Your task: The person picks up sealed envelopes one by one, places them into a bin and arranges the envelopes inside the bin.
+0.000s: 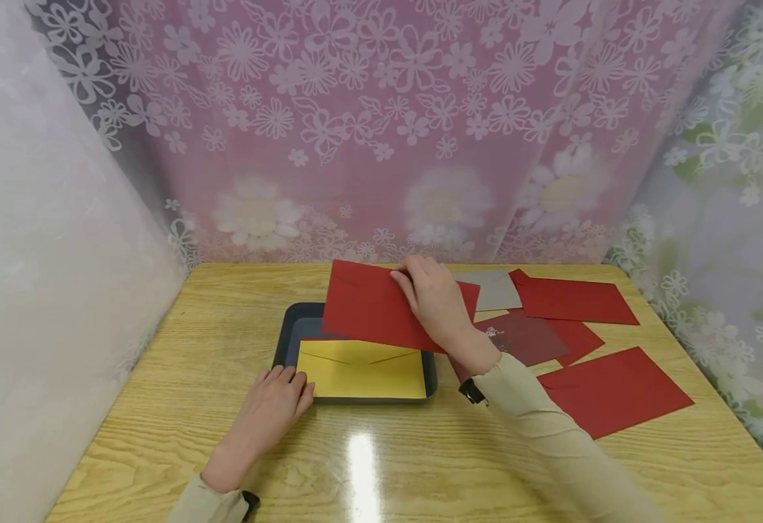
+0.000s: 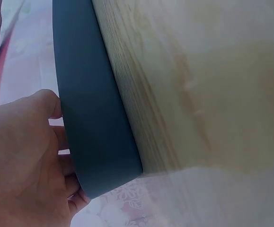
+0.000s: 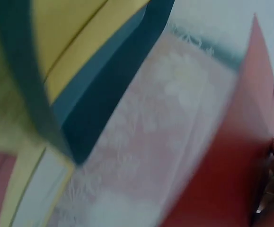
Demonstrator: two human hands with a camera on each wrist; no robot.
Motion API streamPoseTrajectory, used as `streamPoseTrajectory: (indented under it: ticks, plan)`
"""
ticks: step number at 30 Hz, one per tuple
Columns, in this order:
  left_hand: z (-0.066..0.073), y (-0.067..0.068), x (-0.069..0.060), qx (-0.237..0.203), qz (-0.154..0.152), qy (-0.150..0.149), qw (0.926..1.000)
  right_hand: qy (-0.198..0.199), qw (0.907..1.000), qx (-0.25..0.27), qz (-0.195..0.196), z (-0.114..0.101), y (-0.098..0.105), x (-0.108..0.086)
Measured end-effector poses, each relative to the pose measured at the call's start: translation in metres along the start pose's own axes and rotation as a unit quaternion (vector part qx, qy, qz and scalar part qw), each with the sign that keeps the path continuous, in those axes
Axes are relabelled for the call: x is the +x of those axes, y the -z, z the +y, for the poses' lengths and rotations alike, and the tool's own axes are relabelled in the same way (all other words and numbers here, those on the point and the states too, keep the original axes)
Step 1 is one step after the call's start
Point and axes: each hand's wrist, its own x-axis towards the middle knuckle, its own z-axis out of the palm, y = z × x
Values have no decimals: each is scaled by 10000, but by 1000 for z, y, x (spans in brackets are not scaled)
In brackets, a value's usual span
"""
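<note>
The right grip [image 1: 434, 301] pinches a red envelope [image 1: 370, 301], long axis roughly nine-to-three, over the tray's [image 1: 285, 340] twelve-o'clock side; the yellow envelope [image 1: 358, 374] (inside) lies toward eight. The nearer left grip [image 1: 275, 401] holds the tray's eight-o'clock corner.

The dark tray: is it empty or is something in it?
Not empty: the head view shows a yellow envelope lying inside the tray. How much lies beneath it, I cannot tell.
</note>
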Motion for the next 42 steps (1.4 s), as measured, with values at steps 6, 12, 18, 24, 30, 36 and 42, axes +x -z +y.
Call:
streamPoseTrajectory:
  ticks: [6, 12, 18, 24, 30, 36, 42]
  plan:
    - [1, 0, 1, -16, 10, -9, 10000, 209, 9968, 202, -747, -15, -25, -4]
    - [1, 0, 0, -25, -128, 28, 9999, 365, 9894, 224, -1386, -18, -44, -16]
    - [1, 1, 0, -39, -461, 276, 9985, 159, 9740, 290, -2241, -14, -57, -29]
    - [0, -2, -1, 86, -573, 317, 9978, 179, 9581, 218, -2851, -13, -63, -36]
    - [-1, -3, -1, 45, -593, 328, 9977, 23, 9423, 143, -3345, -11, -61, -41]
    - [0, 0, -1, -26, -649, 384, 9971, 29, 9405, -169, -3395, -5, -53, -45]
    - [0, 0, -1, -6, -645, 366, 9972, 230, 9708, -92, -2386, 1, -36, -41]
